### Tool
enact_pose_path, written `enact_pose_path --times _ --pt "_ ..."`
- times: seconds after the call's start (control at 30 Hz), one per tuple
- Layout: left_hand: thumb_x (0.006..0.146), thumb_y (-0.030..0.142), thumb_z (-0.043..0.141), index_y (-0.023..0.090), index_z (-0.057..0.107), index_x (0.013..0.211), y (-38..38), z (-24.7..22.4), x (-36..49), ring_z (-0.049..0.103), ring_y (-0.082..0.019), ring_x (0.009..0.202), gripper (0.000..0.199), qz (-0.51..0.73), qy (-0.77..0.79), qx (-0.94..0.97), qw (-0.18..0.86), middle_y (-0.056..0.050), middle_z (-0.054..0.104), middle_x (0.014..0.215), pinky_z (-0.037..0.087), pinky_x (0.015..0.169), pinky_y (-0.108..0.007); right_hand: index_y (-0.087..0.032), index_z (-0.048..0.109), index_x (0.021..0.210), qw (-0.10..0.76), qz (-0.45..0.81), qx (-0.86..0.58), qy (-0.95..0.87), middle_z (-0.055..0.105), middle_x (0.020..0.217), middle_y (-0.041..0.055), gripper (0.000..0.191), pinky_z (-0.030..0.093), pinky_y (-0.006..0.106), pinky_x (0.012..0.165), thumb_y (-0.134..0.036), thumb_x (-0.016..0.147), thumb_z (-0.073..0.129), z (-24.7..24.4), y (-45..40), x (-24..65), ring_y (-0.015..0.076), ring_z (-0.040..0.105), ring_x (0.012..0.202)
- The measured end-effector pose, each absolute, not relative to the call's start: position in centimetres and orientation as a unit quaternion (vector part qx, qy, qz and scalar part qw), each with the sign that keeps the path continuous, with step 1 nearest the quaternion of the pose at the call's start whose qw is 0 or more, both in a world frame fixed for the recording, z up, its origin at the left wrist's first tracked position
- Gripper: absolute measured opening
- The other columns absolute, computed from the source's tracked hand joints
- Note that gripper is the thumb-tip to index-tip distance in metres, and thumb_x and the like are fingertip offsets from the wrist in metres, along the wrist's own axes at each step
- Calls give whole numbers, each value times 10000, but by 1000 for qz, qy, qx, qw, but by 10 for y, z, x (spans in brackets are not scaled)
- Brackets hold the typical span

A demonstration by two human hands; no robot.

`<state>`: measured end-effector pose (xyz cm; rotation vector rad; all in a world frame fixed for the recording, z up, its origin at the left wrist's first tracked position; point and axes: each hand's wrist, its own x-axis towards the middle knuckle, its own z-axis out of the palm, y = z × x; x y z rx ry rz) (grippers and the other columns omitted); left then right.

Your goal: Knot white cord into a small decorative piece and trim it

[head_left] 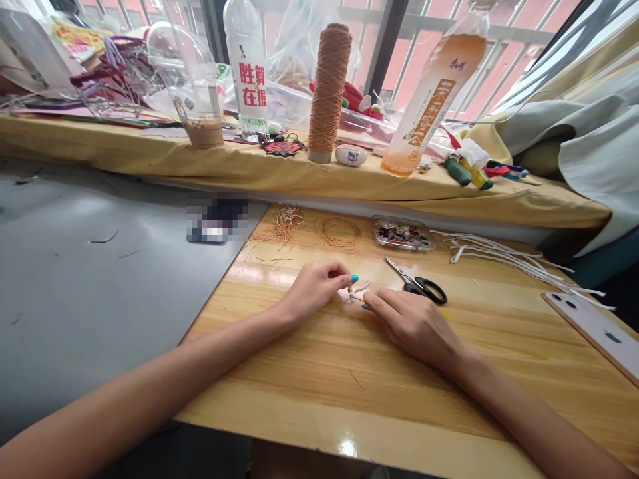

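Over the wooden tabletop, my left hand [319, 287] is closed, thumb and forefinger pinching a small piece of white cord work [351, 294]. A loose white end curls off to its right. My right hand [412, 320] is closed just beside it, its fingertips on a thin tool with a yellow part [360, 299] that meets the white piece. Most of that tool is hidden by the fingers, so its kind is unclear. Black-handled scissors [417, 282] lie right behind my right hand, blades pointing away to the left.
Behind my hands lie a bundle of copper-coloured threads [285, 225], a coil of thread [338, 233] and a clear tray of beads [403, 234]. White cords [509, 259] and a phone [594, 332] are at right. A thread spool [329, 93] and bottle [436, 93] stand on the ledge.
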<state>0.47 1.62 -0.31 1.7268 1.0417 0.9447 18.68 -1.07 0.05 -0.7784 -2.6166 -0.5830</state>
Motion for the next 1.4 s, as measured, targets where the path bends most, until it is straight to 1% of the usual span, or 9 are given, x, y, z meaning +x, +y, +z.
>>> enact_pose_path --times 0.1,0.3,0.47,0.63,0.7,0.87,1.1,1.2,1.4 --pt "733 283 494 126 589 694 16 -3 5 515 -112 662 189 384 419 699 435 -12 597 687 378 624 -210 -135 552 817 171 -180 -275 -929 585 662 45 259 333 230 543 -103 833 295 3 -10 186 125 504 588" --pt "737 258 494 130 591 703 15 -3 4 525 -112 679 164 379 417 706 429 -9 603 705 383 635 -209 -163 554 809 146 -24 -309 -940 595 651 22 233 326 214 493 -151 837 322 4 -6 188 115 515 553" --pt "761 247 471 123 584 736 16 -3 6 522 -113 682 170 345 420 728 418 -17 593 710 392 634 -213 -159 552 802 159 -5 -334 -929 595 669 40 239 339 213 509 -164 839 316 -1 -7 188 124 519 581" --pt "771 207 476 153 504 1063 23 7 -1 513 -124 874 298 321 376 783 377 -89 513 1074 409 752 -248 -153 543 806 154 -11 -337 -929 576 665 39 238 327 206 500 -170 844 309 -3 -8 188 116 497 562" --pt "788 176 449 171 512 1062 26 12 -7 469 -127 1002 281 293 313 822 376 -87 487 1133 375 840 -261 -151 543 819 147 -3 -334 -931 574 668 39 237 332 207 507 -168 845 308 -2 -7 189 117 499 569" --pt "806 151 415 174 564 967 30 13 -15 514 -105 931 221 202 226 867 395 -52 571 1024 380 826 -249 -155 538 893 152 30 -325 -933 601 762 55 225 366 216 570 -158 840 320 -4 -5 191 134 533 674" --pt "751 184 494 141 586 817 28 10 -11 519 -91 692 120 198 328 845 373 -1 603 758 382 638 -192 -155 528 823 158 41 -391 -906 594 713 45 204 351 215 531 -200 841 329 -4 -7 190 122 523 599" --pt "749 196 489 136 588 799 29 7 -11 508 -88 658 127 216 349 827 383 7 592 712 369 610 -186 -162 520 790 188 48 -429 -882 580 675 30 191 342 211 515 -246 838 355 -2 -8 191 111 500 560" --pt "745 201 486 129 592 806 28 2 -8 516 -96 673 141 243 353 805 411 -10 604 739 382 638 -202 -161 549 928 247 70 -452 -854 541 726 29 231 364 208 541 -327 802 452 -1 -8 189 95 473 562"
